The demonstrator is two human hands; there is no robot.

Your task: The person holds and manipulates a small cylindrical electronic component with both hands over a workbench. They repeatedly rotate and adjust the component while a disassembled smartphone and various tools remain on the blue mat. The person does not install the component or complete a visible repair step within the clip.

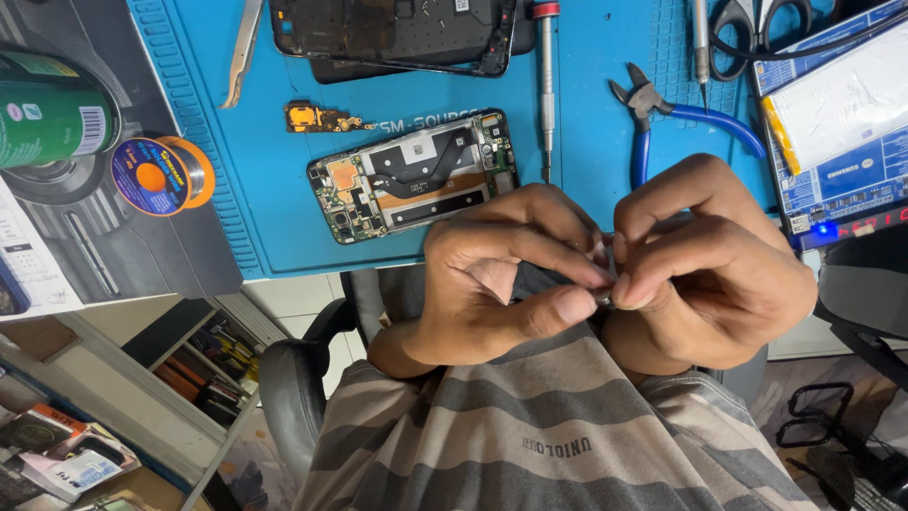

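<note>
Shirt: striped shirt point(530, 435), bottom centre.
Left hand point(501, 279): pinching a small part point(605, 296), mid-frame.
Right hand point(705, 265): pinching the same part, fingertips touching the left's.
Mat: opened phone point(411, 175) upper centre; blue pliers point(662, 118) upper right.

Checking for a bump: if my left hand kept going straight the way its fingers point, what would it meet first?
The left hand points at the right hand; their fingertips already meet around a small part, so it would press into that hand at once.

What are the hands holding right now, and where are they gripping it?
Left hand and right hand pinch a tiny metallic part between their fingertips; what it is cannot be told.
</note>
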